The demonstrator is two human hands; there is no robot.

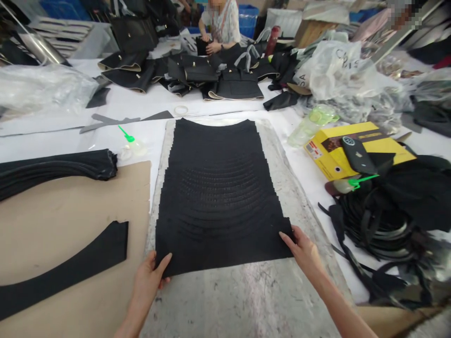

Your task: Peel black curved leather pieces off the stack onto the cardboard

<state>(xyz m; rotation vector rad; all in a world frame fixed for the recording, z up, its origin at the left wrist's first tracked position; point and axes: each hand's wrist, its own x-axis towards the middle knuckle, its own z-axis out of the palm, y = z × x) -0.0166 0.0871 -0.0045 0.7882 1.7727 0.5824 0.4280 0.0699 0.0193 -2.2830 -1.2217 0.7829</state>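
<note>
A black fabric panel (218, 197) with curved ridges across its middle and stepped side edges lies over a worn grey board (225, 305). My left hand (151, 274) pinches its near left corner, thumb on top and fingers underneath. At the near right corner, my right hand (301, 244) grips the panel between thumb and fingers. To the left, a curved black piece (70, 265) rests on a tan sheet (63, 211), with a stack of black pieces (56, 169) beyond it.
On the right are a yellow box (327, 164) with a phone (358, 154) on it, and coiled black strips (369, 230). A bottle with a green nozzle (130, 145) stands at left. Black bag parts (236, 82) cover the far table, where another person (221, 28) works.
</note>
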